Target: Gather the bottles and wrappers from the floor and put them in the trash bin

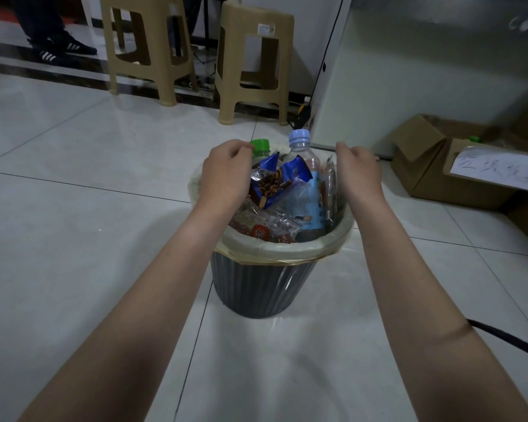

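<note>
A dark ribbed trash bin (pixel 256 287) with a pale plastic liner (pixel 287 249) stands on the tiled floor. It holds a green-capped bottle (pixel 261 146), a clear bottle with a blue cap (pixel 300 147), a blue ice-cream wrapper (pixel 275 181), a red wrapper (pixel 262 231) and a thin wrapper (pixel 329 184) at the right. My left hand (pixel 226 172) hovers over the bin's left side, its curled fingertips pinching the green-capped bottle by the neck. My right hand (pixel 358 169) hangs over the right rim with fingers loosely curled downward, and nothing shows in it.
Two beige plastic stools (pixel 253 62) stand behind the bin. A white cabinet (pixel 409 71) and open cardboard boxes (pixel 457 175) are at the right. A black cable (pixel 506 341) crosses the floor near my right forearm. A person's shoes (pixel 64 50) are at the far left.
</note>
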